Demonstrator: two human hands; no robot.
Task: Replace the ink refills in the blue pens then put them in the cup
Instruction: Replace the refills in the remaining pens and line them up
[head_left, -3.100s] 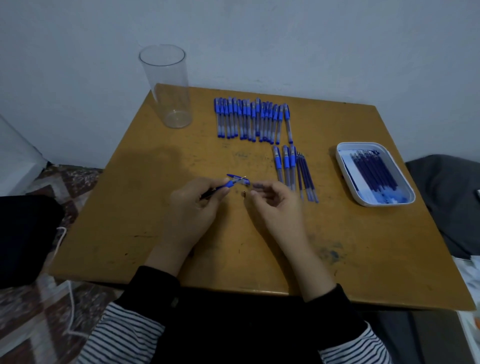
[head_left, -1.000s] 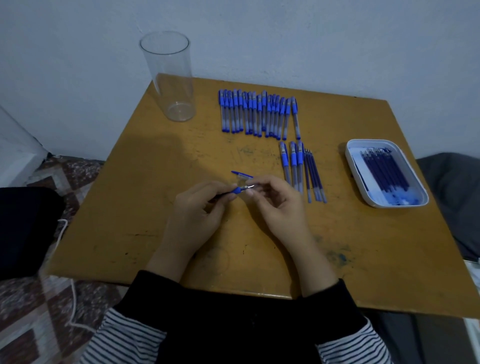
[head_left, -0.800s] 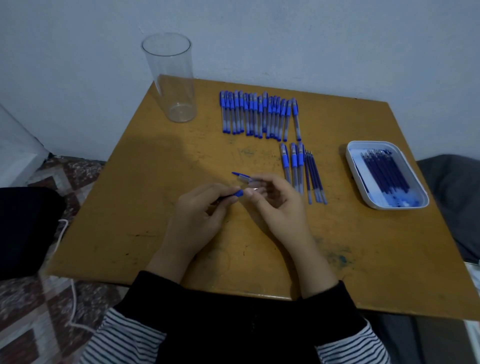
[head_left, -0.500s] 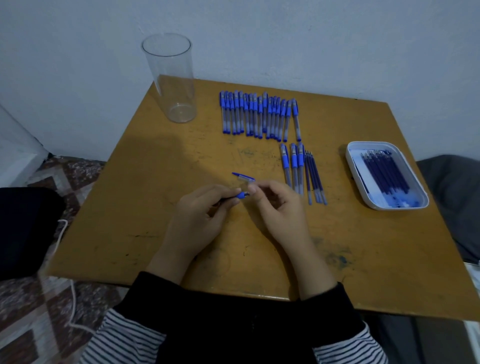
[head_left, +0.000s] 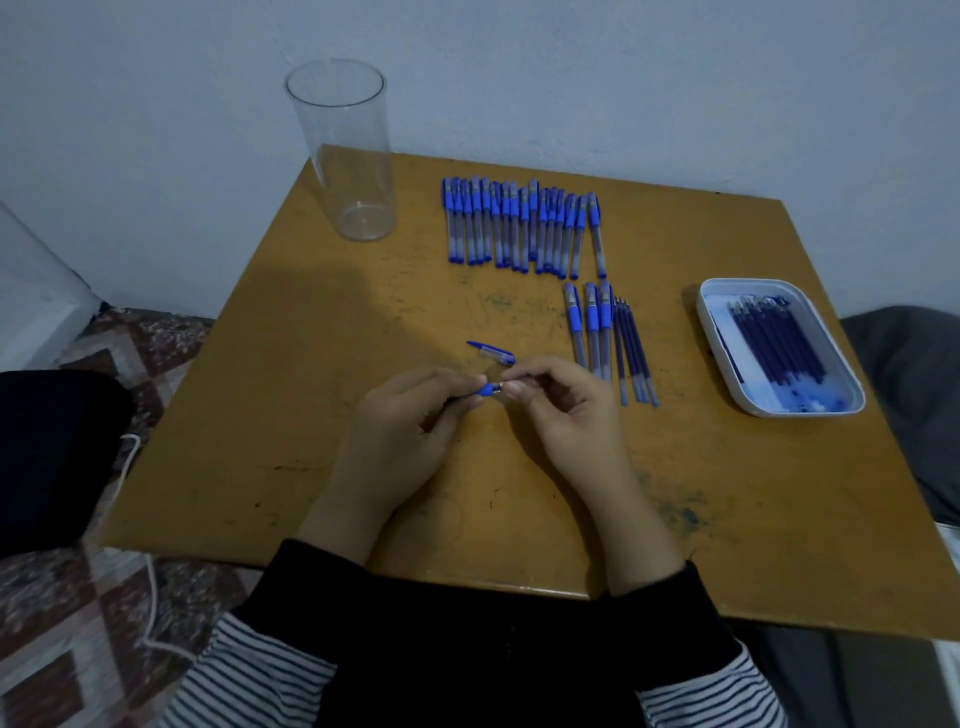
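Left hand (head_left: 405, 415) grips the pen (head_left: 488, 389) mid-frame, right hand (head_left: 563, 400) pinches its tip end, likely screwing it on, cap (head_left: 491, 353) parked just above, cup (head_left: 345, 156) empty upper left on worktop (head_left: 260, 415).

Nothing legible anywhere: no brand, label or number. Perhaps faint print on the barrels of the pens (head_left: 519, 228) in the far row on the counter (head_left: 311, 415), too blurred to read.
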